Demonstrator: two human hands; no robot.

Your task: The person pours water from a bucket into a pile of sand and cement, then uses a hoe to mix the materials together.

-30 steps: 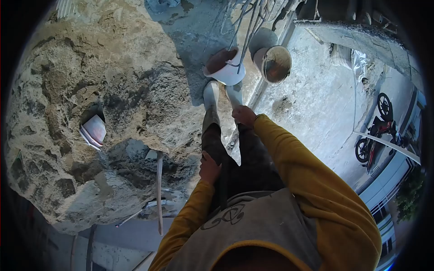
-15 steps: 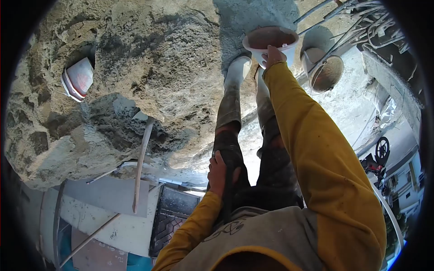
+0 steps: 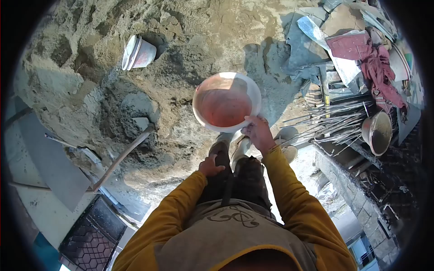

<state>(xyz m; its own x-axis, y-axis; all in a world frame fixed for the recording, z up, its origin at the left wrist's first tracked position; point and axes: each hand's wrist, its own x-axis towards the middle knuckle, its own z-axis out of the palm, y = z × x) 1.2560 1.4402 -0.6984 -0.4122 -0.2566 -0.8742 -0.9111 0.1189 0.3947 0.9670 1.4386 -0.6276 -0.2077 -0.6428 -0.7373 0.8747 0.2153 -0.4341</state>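
A wide bucket point(image 3: 224, 106), whitish outside and reddish inside, is tilted so that I look into its mouth. My right hand point(image 3: 258, 133) grips its near rim, thumb and fingers on either side of the edge. Below it are my legs and light-coloured boots point(image 3: 242, 147). My left hand point(image 3: 210, 166) lies on my left leg near the knee, thumb apart from the fingers, holding nothing. Left of the bucket, a wooden-handled tool point(image 3: 122, 158) leans with its upper end by the sand; its head is partly hidden in the sand.
A white bucket point(image 3: 142, 53) lies tipped on the sand point(image 3: 181, 58) at upper left. On the right are metal rods point(image 3: 330, 119), another bucket point(image 3: 377, 133), a red cloth point(image 3: 382, 74) and sheet scraps point(image 3: 346, 45). A block wall point(image 3: 357, 198) runs along the lower right.
The bucket in my right hand has moved left in view, away from beside my boots, and now faces up toward me. My view has turned; my left hand stays on my leg.
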